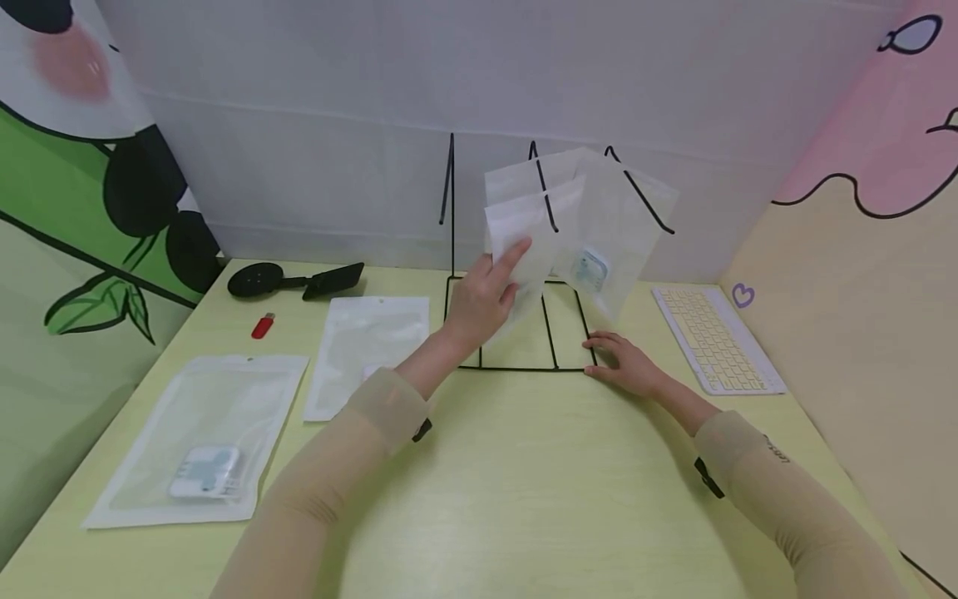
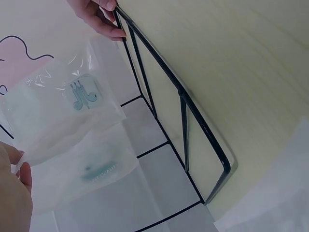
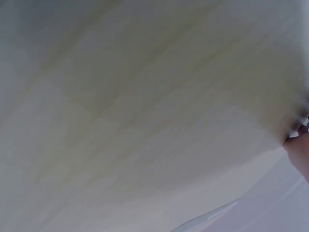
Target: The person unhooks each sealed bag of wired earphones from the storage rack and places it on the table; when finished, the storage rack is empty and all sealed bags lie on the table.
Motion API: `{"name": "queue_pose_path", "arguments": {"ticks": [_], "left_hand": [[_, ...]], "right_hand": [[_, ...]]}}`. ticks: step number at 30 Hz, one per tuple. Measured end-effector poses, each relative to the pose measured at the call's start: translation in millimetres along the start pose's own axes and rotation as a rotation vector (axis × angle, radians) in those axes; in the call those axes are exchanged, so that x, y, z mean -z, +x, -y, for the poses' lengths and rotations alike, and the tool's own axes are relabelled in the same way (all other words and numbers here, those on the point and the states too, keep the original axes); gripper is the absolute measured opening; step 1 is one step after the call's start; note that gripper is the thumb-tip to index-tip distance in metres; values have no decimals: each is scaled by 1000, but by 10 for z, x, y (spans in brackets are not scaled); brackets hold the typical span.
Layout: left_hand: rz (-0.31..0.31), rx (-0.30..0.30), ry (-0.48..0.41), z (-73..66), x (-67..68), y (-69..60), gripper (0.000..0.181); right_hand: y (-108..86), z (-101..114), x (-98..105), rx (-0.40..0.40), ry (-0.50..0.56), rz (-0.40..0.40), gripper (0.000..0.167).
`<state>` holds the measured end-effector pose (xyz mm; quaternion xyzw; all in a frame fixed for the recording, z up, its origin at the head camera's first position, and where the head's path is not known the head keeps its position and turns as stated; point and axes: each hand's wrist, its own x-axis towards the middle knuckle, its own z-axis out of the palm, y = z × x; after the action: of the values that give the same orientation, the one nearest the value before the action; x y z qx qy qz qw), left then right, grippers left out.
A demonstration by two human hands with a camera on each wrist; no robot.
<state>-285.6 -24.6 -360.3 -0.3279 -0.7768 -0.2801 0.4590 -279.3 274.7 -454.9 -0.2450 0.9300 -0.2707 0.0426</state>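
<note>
A black wire rack (image 1: 550,333) with three upright hooks stands at the back of the table. My left hand (image 1: 482,299) pinches the edge of a translucent white zip bag (image 1: 516,225) at the middle hook. In the left wrist view, the thumb and fingers of that hand (image 2: 14,188) grip the bag's edge, and blurred print shows through the plastic. Another clear bag (image 1: 632,208), with an earphone picture inside, is at the right hook. My right hand (image 1: 624,363) holds the front right corner of the rack's base. The left hook (image 1: 452,183) carries no bag.
Two flat zip bags, a large one (image 1: 217,408) and a smaller one (image 1: 377,333), lie on the left. Behind them are a red USB stick (image 1: 263,325) and a black spatula-like utensil (image 1: 333,281). A white keyboard (image 1: 714,341) lies on the right.
</note>
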Motion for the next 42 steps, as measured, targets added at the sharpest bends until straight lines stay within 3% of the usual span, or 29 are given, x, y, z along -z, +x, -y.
{"name": "queue_pose_path", "arguments": {"ticks": [7, 20, 42], "left_hand": [[9, -24, -7, -27, 32, -50, 61], [70, -49, -6, -108, 225, -119, 61], [116, -67, -116, -365, 532, -155, 60]], "right_hand": [[1, -16, -22, -4, -2, 4, 50], [-8, -26, -47, -15, 4, 3, 49], [20, -8, 0, -4, -6, 5, 50]]}}
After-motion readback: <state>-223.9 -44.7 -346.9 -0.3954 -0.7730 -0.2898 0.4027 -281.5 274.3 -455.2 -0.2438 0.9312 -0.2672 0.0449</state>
